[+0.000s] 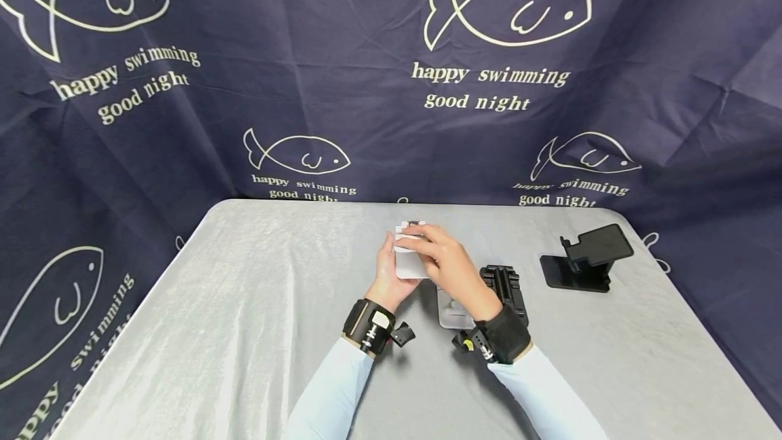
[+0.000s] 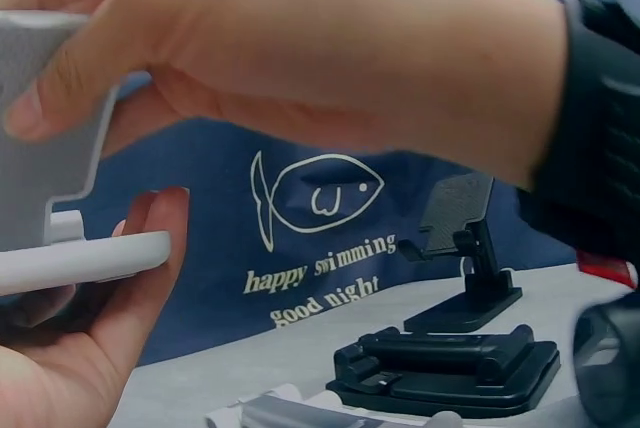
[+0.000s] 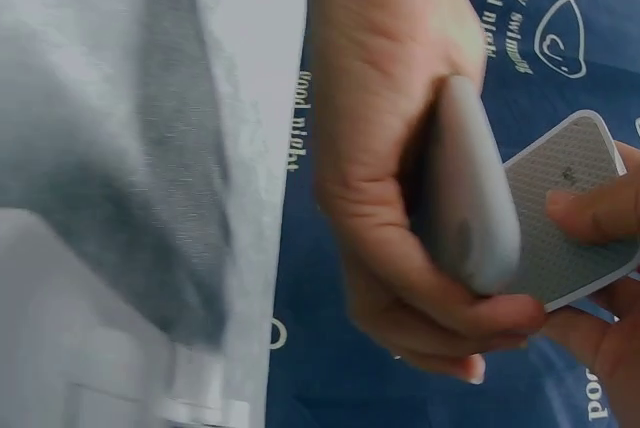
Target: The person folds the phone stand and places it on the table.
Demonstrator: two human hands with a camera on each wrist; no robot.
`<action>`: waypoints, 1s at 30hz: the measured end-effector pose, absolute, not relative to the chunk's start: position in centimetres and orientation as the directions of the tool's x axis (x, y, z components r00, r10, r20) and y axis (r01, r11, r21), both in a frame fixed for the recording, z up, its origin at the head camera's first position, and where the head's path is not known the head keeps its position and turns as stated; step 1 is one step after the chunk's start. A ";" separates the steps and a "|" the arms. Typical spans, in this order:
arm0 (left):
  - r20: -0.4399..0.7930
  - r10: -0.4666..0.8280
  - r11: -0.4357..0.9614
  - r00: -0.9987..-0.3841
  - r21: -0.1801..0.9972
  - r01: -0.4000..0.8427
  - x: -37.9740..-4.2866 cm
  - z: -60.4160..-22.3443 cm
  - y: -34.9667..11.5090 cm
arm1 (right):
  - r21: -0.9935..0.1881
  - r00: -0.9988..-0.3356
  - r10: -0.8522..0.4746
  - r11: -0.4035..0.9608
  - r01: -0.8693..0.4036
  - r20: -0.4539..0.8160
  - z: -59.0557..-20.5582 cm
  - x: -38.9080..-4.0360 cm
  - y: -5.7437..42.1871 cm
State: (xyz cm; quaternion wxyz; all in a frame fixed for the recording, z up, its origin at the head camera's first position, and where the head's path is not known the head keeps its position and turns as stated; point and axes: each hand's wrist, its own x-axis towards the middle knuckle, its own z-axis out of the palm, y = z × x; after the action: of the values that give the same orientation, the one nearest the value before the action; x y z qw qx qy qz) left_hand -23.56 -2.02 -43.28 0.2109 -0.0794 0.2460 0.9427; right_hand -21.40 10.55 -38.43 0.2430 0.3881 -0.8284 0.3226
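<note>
- Phone stand (image 1: 412, 266), white-edged, lies between both hands, its base's (image 2: 95, 262) long axis pointing away from the person.
- Left hand (image 1: 388, 282), beneath, grips the base, fingers curled.
- Right hand (image 1: 451, 266), above, pinches the raised panel (image 2: 40, 173).
- Neither is nearer; both touch it.

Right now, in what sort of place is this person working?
Perhaps a makeshift indoor recording corner, though I cannot be sure: a dark-blue printed cloth hangs behind a grey-covered table, and wrist-strapped devices are being worn.
</note>
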 end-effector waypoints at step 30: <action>-0.109 0.498 -0.729 -0.860 0.485 -0.483 -23.3 -42.9 -2.7 | -0.248 -0.661 -0.573 0.634 -0.732 0.485 -40.1 -19.2 11.0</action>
State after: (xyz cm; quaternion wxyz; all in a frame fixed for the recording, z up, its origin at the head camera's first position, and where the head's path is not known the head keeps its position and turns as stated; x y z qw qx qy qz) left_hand -23.27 -2.73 -42.88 0.2639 0.0140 0.2568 0.9296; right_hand -19.20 10.99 -40.06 0.1837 0.3687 -0.8850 0.2168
